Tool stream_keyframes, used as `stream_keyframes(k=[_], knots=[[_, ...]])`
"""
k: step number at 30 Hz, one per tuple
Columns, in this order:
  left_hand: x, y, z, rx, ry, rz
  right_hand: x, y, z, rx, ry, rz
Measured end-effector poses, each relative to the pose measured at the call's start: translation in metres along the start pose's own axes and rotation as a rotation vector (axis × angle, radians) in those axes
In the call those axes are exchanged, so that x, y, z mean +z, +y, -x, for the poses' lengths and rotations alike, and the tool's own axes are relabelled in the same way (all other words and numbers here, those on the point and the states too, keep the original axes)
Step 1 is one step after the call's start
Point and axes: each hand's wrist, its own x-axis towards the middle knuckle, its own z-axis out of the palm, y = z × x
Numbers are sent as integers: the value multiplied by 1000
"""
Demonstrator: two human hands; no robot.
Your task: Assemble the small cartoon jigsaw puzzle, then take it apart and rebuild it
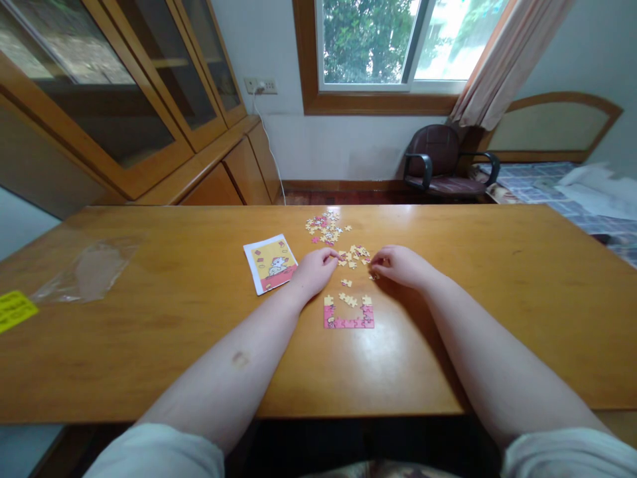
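My left hand rests on the table at the left edge of a small group of yellow puzzle pieces, fingers curled together at the nearest piece. On the group's other side my right hand has its fingers pinched, with a loose piece just below the fingertips. Whether either hand grips a piece is too small to tell. Closer to me lies a partly joined puzzle frame, pink along the bottom with yellow upper corners. A short strip of yellow pieces lies inside its opening, and a yellow piece above it.
A larger heap of mixed pieces lies farther back. Left of my left hand is a picture sheet with a white cartoon animal, partly covered by my wrist. A clear plastic bag and yellow label lie at the wooden table's left.
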Motion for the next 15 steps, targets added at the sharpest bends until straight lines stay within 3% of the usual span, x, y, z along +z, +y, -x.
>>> stream_keyframes(k=[2,4,9,15], knots=[[1,0,0,13,-14,-39,5,-1,-3,-38,148,70],[2,0,0,21,-28,-56,10,0,-8,-74,213,131],[4,0,-2,-18,-30,-20,22,8,-19,-130,213,183],[4,-2,-3,-47,6,29,20,6,-18,-108,230,109]])
